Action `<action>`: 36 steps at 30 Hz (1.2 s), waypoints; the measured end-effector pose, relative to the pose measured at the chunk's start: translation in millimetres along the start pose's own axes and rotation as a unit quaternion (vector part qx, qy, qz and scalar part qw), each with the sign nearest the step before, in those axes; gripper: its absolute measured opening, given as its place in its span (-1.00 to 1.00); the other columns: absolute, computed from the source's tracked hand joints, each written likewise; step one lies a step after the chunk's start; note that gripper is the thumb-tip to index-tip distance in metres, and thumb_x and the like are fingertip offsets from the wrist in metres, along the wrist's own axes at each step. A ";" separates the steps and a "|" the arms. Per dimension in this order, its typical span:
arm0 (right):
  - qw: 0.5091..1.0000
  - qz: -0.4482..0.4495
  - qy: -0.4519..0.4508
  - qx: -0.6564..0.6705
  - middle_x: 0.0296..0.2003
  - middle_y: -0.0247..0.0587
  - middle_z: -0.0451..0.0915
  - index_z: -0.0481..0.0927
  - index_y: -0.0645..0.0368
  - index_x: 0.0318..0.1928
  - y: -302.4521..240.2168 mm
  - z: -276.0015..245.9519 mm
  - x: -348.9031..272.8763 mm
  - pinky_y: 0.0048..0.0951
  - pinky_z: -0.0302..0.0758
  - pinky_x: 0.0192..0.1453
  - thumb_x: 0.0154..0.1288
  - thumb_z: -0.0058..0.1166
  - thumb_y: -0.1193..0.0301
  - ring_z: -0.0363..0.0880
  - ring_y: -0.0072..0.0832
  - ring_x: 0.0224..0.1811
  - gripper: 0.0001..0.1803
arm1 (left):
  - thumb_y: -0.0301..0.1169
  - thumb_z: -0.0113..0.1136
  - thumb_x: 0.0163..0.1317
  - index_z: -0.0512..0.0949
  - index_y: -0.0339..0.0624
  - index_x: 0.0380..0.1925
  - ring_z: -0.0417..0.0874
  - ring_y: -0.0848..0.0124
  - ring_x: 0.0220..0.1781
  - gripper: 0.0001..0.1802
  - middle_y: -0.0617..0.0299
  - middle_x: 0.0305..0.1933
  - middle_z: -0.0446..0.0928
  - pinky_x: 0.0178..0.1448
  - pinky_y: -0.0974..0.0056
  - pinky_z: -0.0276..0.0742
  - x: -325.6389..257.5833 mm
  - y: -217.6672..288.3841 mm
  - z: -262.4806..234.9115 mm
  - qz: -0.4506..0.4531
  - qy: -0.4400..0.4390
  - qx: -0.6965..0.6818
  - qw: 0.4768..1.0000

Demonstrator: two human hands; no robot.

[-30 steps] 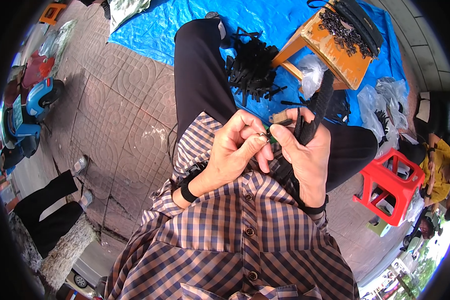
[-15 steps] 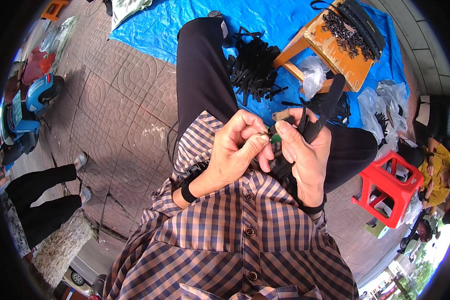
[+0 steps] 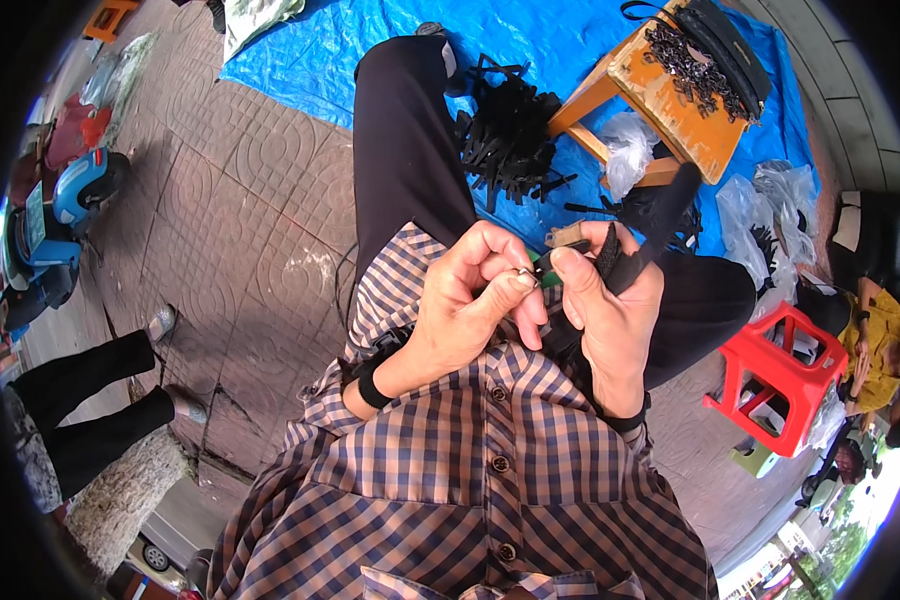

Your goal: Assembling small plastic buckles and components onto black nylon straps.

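Observation:
My left hand point(image 3: 475, 300) pinches a small metal ring point(image 3: 523, 271) between thumb and fingertips, right against my right hand. My right hand point(image 3: 610, 310) grips a black strap point(image 3: 655, 225) that sticks up and to the right, together with a green-handled tool point(image 3: 548, 262) whose tip meets the ring. Both hands are held close over my lap, above my black trousers point(image 3: 400, 150) and checked shirt point(image 3: 470, 480).
A heap of black straps point(image 3: 510, 135) lies on a blue tarp point(image 3: 560, 40) ahead. A wooden stool point(image 3: 670, 95) carries small dark parts and a black bag. A red plastic stool point(image 3: 775, 375) stands at right, clear bags point(image 3: 770, 215) nearby. Another person's legs point(image 3: 90, 400) are at left; a blue scooter point(image 3: 55, 215) beyond.
The hands stay together over the lap; the fingers have shifted slightly around the ring and strap. The person's legs at left have moved a little.

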State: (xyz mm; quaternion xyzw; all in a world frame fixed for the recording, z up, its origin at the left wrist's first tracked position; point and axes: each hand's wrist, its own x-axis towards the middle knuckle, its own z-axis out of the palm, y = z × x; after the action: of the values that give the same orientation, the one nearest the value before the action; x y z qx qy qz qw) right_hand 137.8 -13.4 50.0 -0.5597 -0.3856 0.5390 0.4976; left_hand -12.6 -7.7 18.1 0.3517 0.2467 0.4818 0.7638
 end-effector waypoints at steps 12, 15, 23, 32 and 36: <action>0.999 -0.027 0.026 0.017 -0.49 -0.35 0.55 0.53 0.34 -0.37 3.4 5.6 -0.8 -0.65 0.42 -0.34 0.12 0.21 0.52 0.44 -0.73 -0.45 -0.85 | -0.51 -0.06 0.31 0.26 -0.30 -0.25 0.58 0.42 -0.59 -0.89 0.10 -0.52 0.52 -0.50 0.43 0.52 0.9 -3.1 3.5 -0.007 0.031 0.035 0.999; 1.000 -0.016 0.020 0.004 -0.50 -0.34 0.55 0.53 0.34 -0.37 -3.1 7.1 -3.0 -0.64 0.42 -0.34 0.12 0.21 0.53 0.44 -0.72 -0.46 -0.86 | -0.52 -0.05 0.30 0.26 -0.30 -0.25 0.58 0.43 -0.59 -0.89 0.11 -0.53 0.52 -0.50 0.44 0.51 -1.0 -2.4 5.0 -0.015 0.051 0.041 0.998; 0.955 -0.235 -0.006 -0.183 -0.53 -0.32 0.54 0.52 0.34 -0.39 4.0 3.5 -2.2 -0.60 0.41 -0.35 0.09 0.24 0.52 0.46 -0.70 -0.47 -0.84 | -0.54 -0.03 0.28 0.28 -0.32 -0.26 0.57 0.48 -0.61 -0.89 0.15 -0.56 0.51 -0.51 0.47 0.48 -2.6 10.8 11.8 -0.073 0.091 0.077 0.990; 0.999 0.020 -0.047 -0.001 -0.46 -0.42 0.54 0.53 0.30 -0.29 0.9 -2.2 0.6 -0.70 0.40 -0.31 0.15 0.19 0.49 0.44 -0.78 -0.41 -0.84 | -0.54 -0.04 0.28 0.29 -0.31 -0.27 0.56 0.52 -0.61 -0.91 0.16 -0.55 0.51 -0.53 0.50 0.44 -4.7 10.5 16.7 -0.045 0.084 0.184 0.978; 0.998 0.039 -0.028 0.033 -0.49 -0.46 0.51 0.51 0.28 -0.26 2.0 2.3 0.9 -0.74 0.36 -0.41 0.17 0.17 0.49 0.41 -0.82 -0.48 -0.84 | -0.54 -0.07 0.30 0.29 -0.30 -0.25 0.58 0.50 -0.57 -0.92 0.14 -0.50 0.53 -0.49 0.49 0.46 -2.5 3.4 11.9 -0.013 0.046 0.144 0.988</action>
State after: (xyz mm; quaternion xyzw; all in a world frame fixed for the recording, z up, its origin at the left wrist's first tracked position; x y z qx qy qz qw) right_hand 135.4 -12.6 48.0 -0.5421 -0.3599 0.5858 0.4831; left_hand -7.0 -12.6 28.3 0.4321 0.3533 0.4470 0.6991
